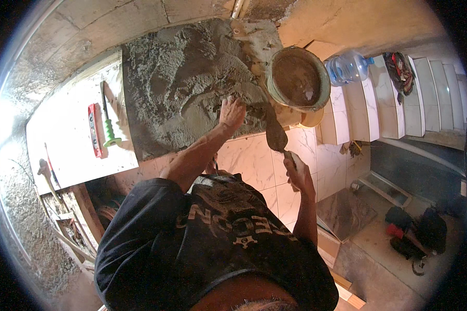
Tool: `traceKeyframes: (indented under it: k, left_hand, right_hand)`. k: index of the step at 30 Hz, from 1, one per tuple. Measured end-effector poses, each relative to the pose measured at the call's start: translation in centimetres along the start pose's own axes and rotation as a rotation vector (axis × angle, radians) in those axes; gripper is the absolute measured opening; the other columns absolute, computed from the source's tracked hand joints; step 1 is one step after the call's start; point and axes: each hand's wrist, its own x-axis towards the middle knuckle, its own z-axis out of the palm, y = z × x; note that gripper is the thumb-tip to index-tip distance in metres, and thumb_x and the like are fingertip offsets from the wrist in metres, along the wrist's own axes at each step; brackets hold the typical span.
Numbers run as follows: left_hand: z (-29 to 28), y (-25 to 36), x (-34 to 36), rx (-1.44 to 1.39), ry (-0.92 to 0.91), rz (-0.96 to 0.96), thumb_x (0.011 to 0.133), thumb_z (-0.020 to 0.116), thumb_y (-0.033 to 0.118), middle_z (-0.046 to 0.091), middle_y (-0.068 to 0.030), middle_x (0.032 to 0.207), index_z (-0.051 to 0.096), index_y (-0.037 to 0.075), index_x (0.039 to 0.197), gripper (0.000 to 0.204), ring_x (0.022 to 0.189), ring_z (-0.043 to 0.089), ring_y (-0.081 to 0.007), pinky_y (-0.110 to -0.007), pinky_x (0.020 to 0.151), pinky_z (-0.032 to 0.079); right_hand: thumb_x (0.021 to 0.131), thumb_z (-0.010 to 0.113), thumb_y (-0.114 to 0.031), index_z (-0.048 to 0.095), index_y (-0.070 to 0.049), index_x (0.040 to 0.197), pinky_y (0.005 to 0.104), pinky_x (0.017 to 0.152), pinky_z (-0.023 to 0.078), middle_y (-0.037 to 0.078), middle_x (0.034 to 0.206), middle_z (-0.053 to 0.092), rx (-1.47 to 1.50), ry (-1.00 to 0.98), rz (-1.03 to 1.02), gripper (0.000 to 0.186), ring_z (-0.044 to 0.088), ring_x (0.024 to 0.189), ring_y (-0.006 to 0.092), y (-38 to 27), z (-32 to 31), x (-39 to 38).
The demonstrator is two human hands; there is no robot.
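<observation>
Wet grey mortar [166,88] is spread unevenly over the counter in front of me, with ridges and smoothed patches. My left hand [232,113] reaches down to its near right part, fingers curled together at the surface; what they pinch, if anything, is hidden. In my right hand [299,174] is the handle of a mortar-coated trowel [276,136], its blade pointing away over the counter's near edge. Just beyond the trowel, a round bucket [271,85] with brownish, wet contents stands at the right end of the mortar.
Left of the mortar, a white tile [62,119] bears a red spirit level [94,130] and a green-handled chisel [109,132]. A hammer [44,168] lies at its left edge. A clear water bottle [346,68] lies beside white stairs [360,106]. Dark bags [430,230] are on the floor.
</observation>
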Motion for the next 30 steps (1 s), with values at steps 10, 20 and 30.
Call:
traceKeyframes:
  k: [10,20,30]
  left_hand:
    - [1.3,0.5,2.6,0.007,-0.008,-0.024,0.079,0.061,0.024,0.062,-0.0146,0.100,0.061,0.007,0.103,0.029,0.100,0.054,-0.0319,-0.043,0.082,0.040]
    - [-9.0,-3.1,9.3,-1.062,0.330,-0.224,0.087,0.056,0.036,0.058,-0.0185,0.113,0.052,0.005,0.121,0.046,0.106,0.056,-0.0334,-0.040,0.088,0.043]
    - [-10.3,-9.8,-17.0,-1.306,0.078,-0.621,0.093,0.052,0.028,0.057,-0.0110,0.115,0.050,0.001,0.122,0.040,0.107,0.053,-0.0176,-0.029,0.091,0.041]
  right_hand:
    - [0.090,0.047,-0.036,0.049,-0.009,0.118,0.0516,0.065,0.047,0.025,0.081,0.062,-0.192,0.144,-0.210,0.039,0.061,0.075,0.0441,2.6,4.4,1.4]
    - [0.086,0.050,-0.037,0.043,-0.012,0.130,0.0503,0.072,0.049,0.024,0.084,0.064,-0.628,0.012,-0.232,0.051,0.062,0.080,0.0405,-0.6,5.3,5.8]
    - [0.093,0.043,-0.036,0.042,-0.007,0.128,0.0410,0.062,0.050,0.023,0.089,0.063,-0.194,0.155,-0.119,0.046,0.061,0.068,0.0317,3.6,6.2,7.8]
